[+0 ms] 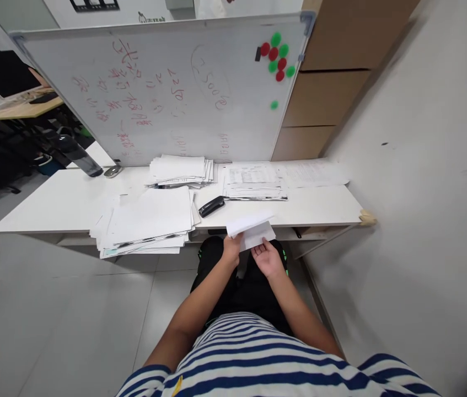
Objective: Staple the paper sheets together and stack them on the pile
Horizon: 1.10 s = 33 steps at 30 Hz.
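A few white sheets of paper (pixel 253 229), folded or curled over, are held above my lap at the desk's front edge. My left hand (pixel 232 249) grips their left side, fingers closed on the paper. Under the lower right edge sits my right hand (pixel 267 258), palm up, its thumb on top of the paper and the fingers partly hidden beneath it. A black stapler (pixel 211 206) lies on the desk just beyond, left of the sheets. Further left is a large loose paper stack (pixel 150 218) that overhangs the front edge.
On the white desk (pixel 51 204), a second paper stack (pixel 181 168) and printed sheets (pixel 253 179) lie at the back. A whiteboard (pixel 233 82) with magnets stands behind. A dark bottle (pixel 79 155) and a computer mouse (pixel 113 171) are at left; a wall (pixel 423 193) closes the right.
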{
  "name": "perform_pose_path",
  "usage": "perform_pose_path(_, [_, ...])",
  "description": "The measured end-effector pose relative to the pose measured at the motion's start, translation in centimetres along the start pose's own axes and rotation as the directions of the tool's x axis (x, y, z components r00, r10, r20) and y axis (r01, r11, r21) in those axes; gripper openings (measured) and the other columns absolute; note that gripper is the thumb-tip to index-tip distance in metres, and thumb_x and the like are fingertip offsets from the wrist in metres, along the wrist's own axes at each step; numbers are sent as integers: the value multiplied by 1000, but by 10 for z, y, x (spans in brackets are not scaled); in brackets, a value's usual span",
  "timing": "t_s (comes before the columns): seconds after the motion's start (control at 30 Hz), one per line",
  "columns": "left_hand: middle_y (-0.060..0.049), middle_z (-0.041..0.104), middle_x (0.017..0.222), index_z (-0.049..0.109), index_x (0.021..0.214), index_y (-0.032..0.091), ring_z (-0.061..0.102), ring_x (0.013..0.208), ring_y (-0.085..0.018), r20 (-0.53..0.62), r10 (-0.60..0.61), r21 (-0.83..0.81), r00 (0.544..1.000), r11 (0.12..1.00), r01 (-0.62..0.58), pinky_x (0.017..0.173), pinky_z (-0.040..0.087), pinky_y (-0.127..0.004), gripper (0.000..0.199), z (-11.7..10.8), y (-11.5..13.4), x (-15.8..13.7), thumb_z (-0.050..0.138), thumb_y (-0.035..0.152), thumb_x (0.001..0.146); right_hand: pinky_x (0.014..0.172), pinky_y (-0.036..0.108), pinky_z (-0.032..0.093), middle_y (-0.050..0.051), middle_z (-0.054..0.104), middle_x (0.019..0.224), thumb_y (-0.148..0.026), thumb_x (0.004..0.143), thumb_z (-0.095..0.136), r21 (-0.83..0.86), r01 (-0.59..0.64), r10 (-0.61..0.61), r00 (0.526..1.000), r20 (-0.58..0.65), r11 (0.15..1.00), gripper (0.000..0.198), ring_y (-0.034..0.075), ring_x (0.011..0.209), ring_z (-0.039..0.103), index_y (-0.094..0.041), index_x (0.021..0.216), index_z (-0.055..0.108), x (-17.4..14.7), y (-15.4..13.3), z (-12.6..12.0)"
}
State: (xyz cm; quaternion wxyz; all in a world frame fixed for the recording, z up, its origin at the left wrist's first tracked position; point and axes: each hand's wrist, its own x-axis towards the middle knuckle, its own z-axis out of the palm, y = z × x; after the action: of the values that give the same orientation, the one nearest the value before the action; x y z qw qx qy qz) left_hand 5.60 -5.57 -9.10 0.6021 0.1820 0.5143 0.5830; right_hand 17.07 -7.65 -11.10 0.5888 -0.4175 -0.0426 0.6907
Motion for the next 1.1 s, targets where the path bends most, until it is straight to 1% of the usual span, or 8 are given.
perform_pose_path(0.23, [-13,73,107,66,112,17,69,97,-25,151,-154,311,976,945,101,88,55,-41,48,1,-11,-11,82,42,73,77,33,63,4,77,107,-26,70,78,-205,188,-201,979,-44,961,36,21,93,74,-20,105,69,-3,3,-10])
perform_pose_path(0.37, [-16,64,126,54,130,18,63,110,-25,133,213,492,968,834,-251,96,50,-41,53,-4,37,8,67,45,86,86,33,61,4,76,112,-27,72,74,-393,357,-427,898,-106,847,38,22,105,72,-21,109,70,4,-14,-36])
perform_pose_path(0.43, [-16,60,133,56,128,19,56,121,-28,229,474,657,850,569,-494,104,44,-44,45,-9,71,30,61,43,90,87,33,61,4,76,113,-28,74,72,-453,380,-475,873,-113,806,36,22,106,72,-22,109,70,3,-23,-46])
perform_pose_path(0.5, [-19,54,139,56,128,19,42,136,-36,257,610,837,749,247,-488,110,35,-52,46,-16,98,57,64,38,87,89,34,61,5,76,113,-29,75,72,-475,393,-498,860,-112,787,36,22,106,72,-22,110,71,-1,-28,-51])
perform_pose_path(0.6, [-23,55,133,57,122,15,40,134,-42,247,558,955,792,-2,-296,104,36,-54,42,-26,116,89,65,33,85,91,36,61,5,77,111,-28,74,73,-461,405,-499,861,-100,790,36,23,104,73,-21,109,71,-8,-30,-48])
perform_pose_path(0.7, [-19,62,113,61,109,16,54,113,-35,347,421,938,838,-139,-319,93,42,-45,28,-36,112,100,59,37,91,92,36,60,5,77,109,-28,72,76,-415,396,-460,886,-65,820,34,23,103,73,-21,105,72,-13,-31,-42])
perform_pose_path(0.87, [-11,62,106,61,108,21,55,102,-29,640,231,768,732,-174,-616,88,42,-39,26,-48,105,88,60,40,91,87,32,61,4,78,109,-28,69,78,-393,363,-409,912,-36,845,37,21,97,74,-20,105,73,-12,-39,-41])
perform_pose_path(1.1, [-10,62,109,61,110,20,53,101,-27,673,202,739,711,-159,-655,86,42,-38,28,-49,106,82,59,42,92,74,29,62,3,79,100,-26,65,77,-423,301,-364,929,-74,855,36,20,81,75,-18,101,74,-4,-51,-52])
